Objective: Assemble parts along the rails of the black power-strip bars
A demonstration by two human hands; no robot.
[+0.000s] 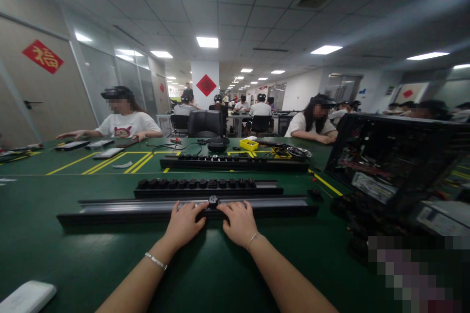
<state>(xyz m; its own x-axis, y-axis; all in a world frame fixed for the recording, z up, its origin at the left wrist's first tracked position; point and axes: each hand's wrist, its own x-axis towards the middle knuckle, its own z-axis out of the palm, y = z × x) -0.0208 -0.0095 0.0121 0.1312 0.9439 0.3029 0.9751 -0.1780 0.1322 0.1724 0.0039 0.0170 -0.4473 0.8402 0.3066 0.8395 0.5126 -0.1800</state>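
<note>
1. Green counter (73, 254) in the head view, crossed by yellow lines (139, 162); carries a long black rail (147, 208) laid crosswise, near the front edge.
2. Left hand (184, 223): lies on top of the rail just left of its middle, fingers half curled and bent down over the far edge; cannot tell whether clamped or merely pressing. Thin bracelet (155, 260) at the wrist.
3. Right hand (239, 221): lies on the rail just beside the left, fingers likewise narrow and bent over it; grip again impossible to tell. Second bracelet (251, 240) at this wrist.
4. Small black fitting (213, 200): sits on the rail between the two hands, fingertips of both close against it.
5. Shorter black strip (205, 187) with a row of round knobs: lies parallel just behind the rail. Third strip (235, 161) of the same kind farther back.
6. Yellow box (248, 144) behind the third strip, near the far edge.
7. Open black computer case (389, 161): stands at the right of the counter, well apart from the hands.
8. White flat device (27, 296) at the lower left corner.
9. Seated person in a white shirt (127, 124) at the far left side, hands on the counter; another person (312, 124) at the far right side.
</note>
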